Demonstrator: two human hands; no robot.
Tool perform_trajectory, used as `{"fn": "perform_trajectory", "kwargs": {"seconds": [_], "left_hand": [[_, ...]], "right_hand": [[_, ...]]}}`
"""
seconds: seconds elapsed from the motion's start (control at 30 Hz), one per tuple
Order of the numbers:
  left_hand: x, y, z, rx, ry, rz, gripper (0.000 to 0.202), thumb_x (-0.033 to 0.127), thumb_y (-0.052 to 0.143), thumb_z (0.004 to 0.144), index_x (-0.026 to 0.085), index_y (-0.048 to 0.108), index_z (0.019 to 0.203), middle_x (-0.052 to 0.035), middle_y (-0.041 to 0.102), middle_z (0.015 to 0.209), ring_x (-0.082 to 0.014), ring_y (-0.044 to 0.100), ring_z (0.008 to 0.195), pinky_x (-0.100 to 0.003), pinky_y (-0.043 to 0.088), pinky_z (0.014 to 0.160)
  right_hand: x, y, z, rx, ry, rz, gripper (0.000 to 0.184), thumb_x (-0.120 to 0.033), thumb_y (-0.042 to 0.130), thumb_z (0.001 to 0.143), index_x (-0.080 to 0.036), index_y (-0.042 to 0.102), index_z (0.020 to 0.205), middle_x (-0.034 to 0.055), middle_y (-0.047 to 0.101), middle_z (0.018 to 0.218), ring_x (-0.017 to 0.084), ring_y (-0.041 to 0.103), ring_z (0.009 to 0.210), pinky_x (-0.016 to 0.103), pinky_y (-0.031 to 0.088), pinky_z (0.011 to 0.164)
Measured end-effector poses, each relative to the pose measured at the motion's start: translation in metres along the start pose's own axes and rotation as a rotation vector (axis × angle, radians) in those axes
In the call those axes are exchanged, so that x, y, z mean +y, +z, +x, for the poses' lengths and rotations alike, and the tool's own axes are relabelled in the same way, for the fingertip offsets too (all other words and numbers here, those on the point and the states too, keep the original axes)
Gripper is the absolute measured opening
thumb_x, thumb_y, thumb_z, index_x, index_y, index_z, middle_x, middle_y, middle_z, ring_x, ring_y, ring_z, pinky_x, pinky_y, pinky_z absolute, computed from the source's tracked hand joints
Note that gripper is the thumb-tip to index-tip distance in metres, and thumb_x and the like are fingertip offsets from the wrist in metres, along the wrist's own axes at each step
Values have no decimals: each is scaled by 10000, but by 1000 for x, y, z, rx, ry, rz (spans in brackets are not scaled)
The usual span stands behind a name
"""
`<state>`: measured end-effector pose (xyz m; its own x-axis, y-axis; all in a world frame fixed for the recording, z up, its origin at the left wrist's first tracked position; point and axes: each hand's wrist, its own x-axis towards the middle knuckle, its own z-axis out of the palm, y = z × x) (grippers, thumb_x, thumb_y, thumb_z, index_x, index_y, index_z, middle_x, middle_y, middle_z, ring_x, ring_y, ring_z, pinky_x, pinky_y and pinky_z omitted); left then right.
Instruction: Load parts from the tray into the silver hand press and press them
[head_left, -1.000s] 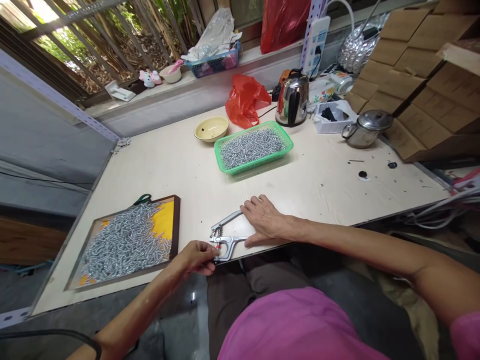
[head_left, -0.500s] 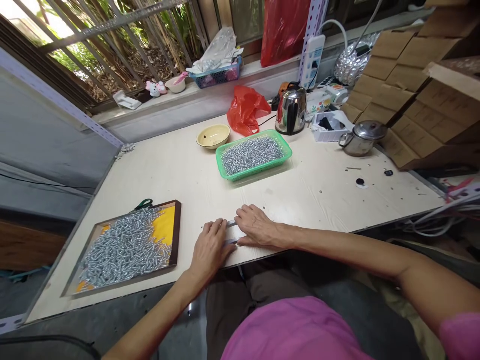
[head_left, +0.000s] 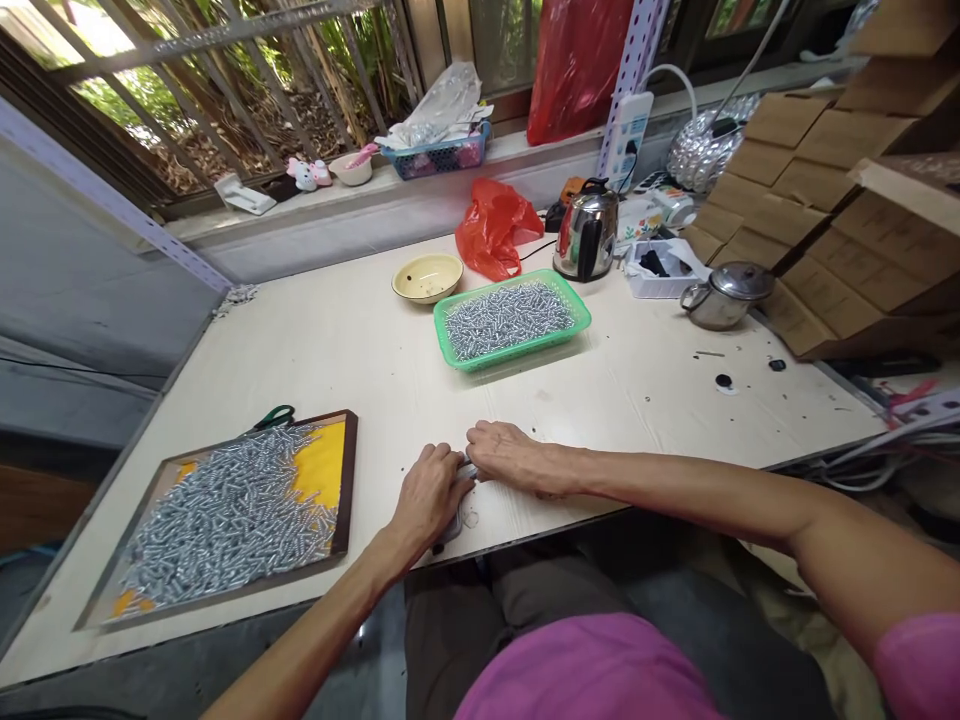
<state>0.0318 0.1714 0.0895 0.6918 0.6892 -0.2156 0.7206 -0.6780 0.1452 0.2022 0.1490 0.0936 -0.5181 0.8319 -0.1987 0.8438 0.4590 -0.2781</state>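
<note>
Close to the table's front edge, my left hand [head_left: 429,492] curls over a flat grey piece [head_left: 451,528], whose lower end shows below the thumb. My right hand [head_left: 511,457] is closed beside it, with its fingertips on a small silvery part [head_left: 468,470] between the two hands. Whether that part belongs to the grey piece I cannot tell, because the fingers cover most of it. Left of my hands lies a shallow brown-edged tray [head_left: 349,485] heaped with small silvery metal pieces [head_left: 232,520] on a yellow base.
A green basket [head_left: 512,357] full of similar metal pieces [head_left: 510,318] stands farther back. Behind it are a cream bowl [head_left: 427,278], a red plastic bag [head_left: 495,230] and a kettle [head_left: 586,235]. Scissors [head_left: 276,416] touch the tray. Cardboard boxes [head_left: 810,210] and a lidded pot [head_left: 727,296] are at right.
The flat pale piece that showed between my hands is now mostly covered. My left hand has tilted with the grey piece, and my right fingers have curled in. The view has shifted slightly.
</note>
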Motion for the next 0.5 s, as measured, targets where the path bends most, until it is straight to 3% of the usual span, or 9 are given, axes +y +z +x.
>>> {"fn": "perform_trajectory", "kwargs": {"seconds": [0.13,0.23,0.3,0.37,0.43,0.5], "left_hand": [[5,-4,2,-4,-53,-22,138,240,556,900,139,647,873,-71,601,909,-228,535,938,-329,457,801],[7,-1,-1,22,-84,-9,141,245,573,890,144,654,947,-75,608,938,-246,536,970,-342,470,806],[8,6,-6,105,-112,11,241,251,586,881,129,623,1086,-99,606,1026,-267,525,1009,-373,480,833],[10,19,-14,237,-112,20,302,221,566,889,117,578,1173,-131,570,1160,-275,503,1076,-397,478,888],[15,33,-24,356,-71,15,280,148,505,906,133,571,1178,-140,520,1261,-267,475,1143,-401,463,943],[23,45,-32,422,-17,-1,282,89,455,910,153,581,1154,-132,499,1295,-257,455,1180,-397,456,969]], "right_hand": [[0,9,1,-7,-11,-20,182,-130,444,936,-101,623,956,102,588,972,206,502,960,306,400,744],[-1,9,1,26,42,-25,179,-164,454,943,-104,620,972,104,582,997,204,497,979,299,400,748],[3,6,2,70,70,-23,208,-257,560,907,-101,610,1036,113,567,1064,218,482,1028,293,405,757],[11,2,3,85,41,-9,411,-410,677,820,-106,598,1085,121,547,1114,241,465,1063,292,407,763],[21,0,5,65,-26,21,500,-532,667,795,-122,608,1076,116,550,1102,242,472,1043,291,400,772],[30,3,10,66,-48,37,397,-495,580,878,-144,625,1056,101,564,1073,213,489,1001,280,382,783]]}}
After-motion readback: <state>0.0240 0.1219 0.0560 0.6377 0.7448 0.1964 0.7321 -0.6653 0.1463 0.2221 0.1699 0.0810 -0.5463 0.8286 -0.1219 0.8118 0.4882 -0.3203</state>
